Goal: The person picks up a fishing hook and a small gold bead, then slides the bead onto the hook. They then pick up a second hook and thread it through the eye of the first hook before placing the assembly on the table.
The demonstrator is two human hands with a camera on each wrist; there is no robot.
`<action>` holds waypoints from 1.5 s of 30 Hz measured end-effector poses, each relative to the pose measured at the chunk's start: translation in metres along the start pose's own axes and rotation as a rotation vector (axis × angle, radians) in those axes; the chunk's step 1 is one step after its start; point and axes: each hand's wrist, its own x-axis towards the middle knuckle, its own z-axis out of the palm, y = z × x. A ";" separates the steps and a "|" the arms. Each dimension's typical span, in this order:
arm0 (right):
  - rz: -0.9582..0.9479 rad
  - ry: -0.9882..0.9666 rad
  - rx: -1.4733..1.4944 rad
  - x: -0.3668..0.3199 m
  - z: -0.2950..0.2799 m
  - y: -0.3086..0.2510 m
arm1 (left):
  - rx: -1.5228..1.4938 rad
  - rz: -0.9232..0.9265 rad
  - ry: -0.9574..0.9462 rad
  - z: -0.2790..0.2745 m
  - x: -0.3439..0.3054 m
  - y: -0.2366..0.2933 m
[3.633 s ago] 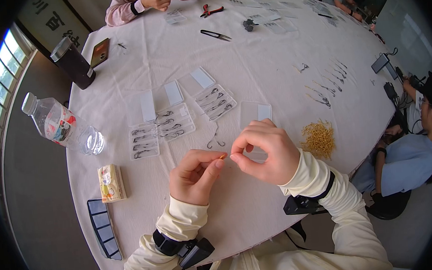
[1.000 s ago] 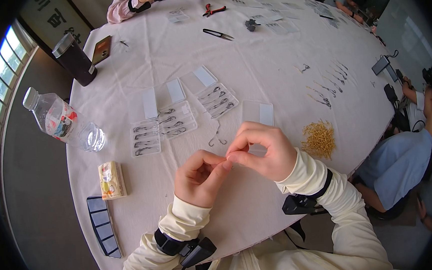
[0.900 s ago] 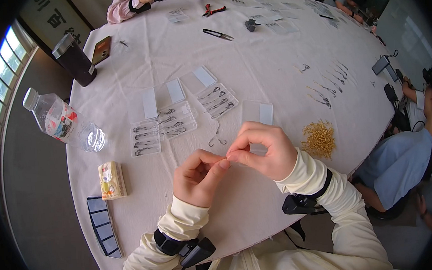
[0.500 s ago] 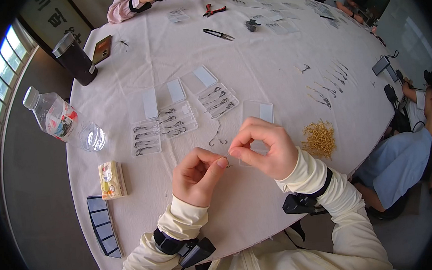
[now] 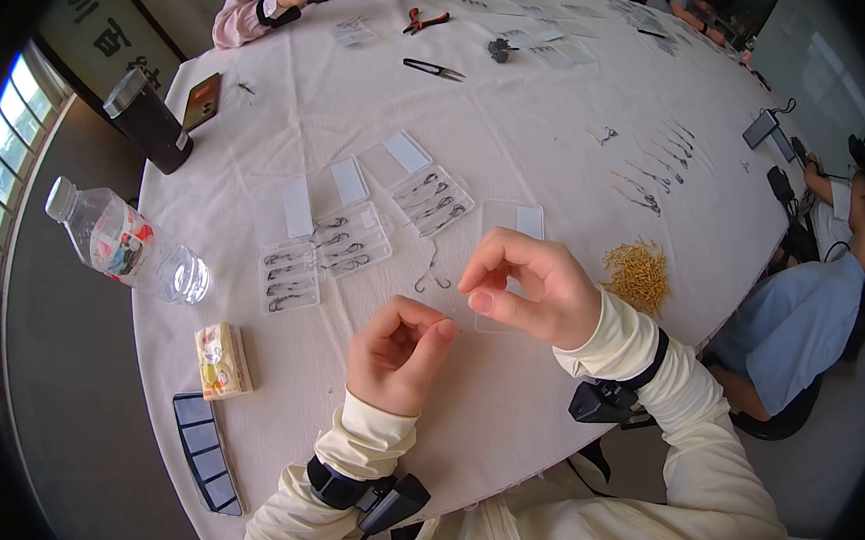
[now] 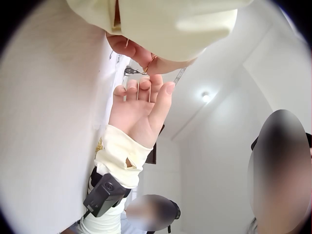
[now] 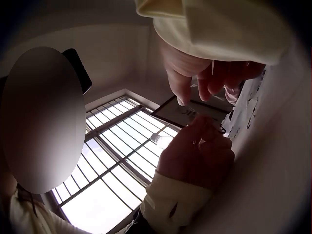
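My left hand [image 5: 396, 358] pinches a small dark fishing hook [image 6: 130, 71] with a gold-coloured end between thumb and forefinger. In the head view the fingertips mostly hide it. Just to the right, my right hand [image 5: 536, 288] has its thumb and forefinger apart and holds nothing visible. Beyond the hands lies a pair of joined hooks [image 5: 433, 273] on the white cloth. Clear plastic boxes with rows of dark hooks [image 5: 354, 245] stand open behind it. Another clear box [image 5: 509, 219] lies partly behind my right hand.
A pile of gold-coloured pieces [image 5: 638, 278] lies right of my right hand, with a row of hooks [image 5: 661, 164] beyond. On the left stand a water bottle [image 5: 130, 246], a dark flask [image 5: 149, 124] and a tissue pack [image 5: 222, 361]. Snips [image 5: 434, 69] and pliers [image 5: 425, 20] lie farther back.
Earlier, both hands' fingertips met around the small piece. My right hand has since drawn away to the right and its thumb and forefinger have parted; my left hand keeps its pinch.
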 end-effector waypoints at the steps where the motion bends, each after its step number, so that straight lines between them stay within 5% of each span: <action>1: -0.037 0.005 -0.100 0.001 -0.001 0.001 | 0.009 0.005 0.010 0.000 0.000 0.001; 17: -0.146 -0.059 -0.229 0.001 0.010 -0.001 | -0.118 -0.062 0.052 -0.002 0.000 0.003; 25: 0.210 -0.122 0.335 -0.001 0.008 0.004 | 0.012 0.013 0.041 0.001 0.000 0.001; 34: -0.040 -0.008 -0.093 -0.001 0.006 0.001 | -0.082 -0.018 0.056 -0.002 0.001 0.001; 45: 0.124 -0.032 0.076 -0.006 0.019 0.007 | -0.092 -0.010 0.050 -0.001 -0.004 0.000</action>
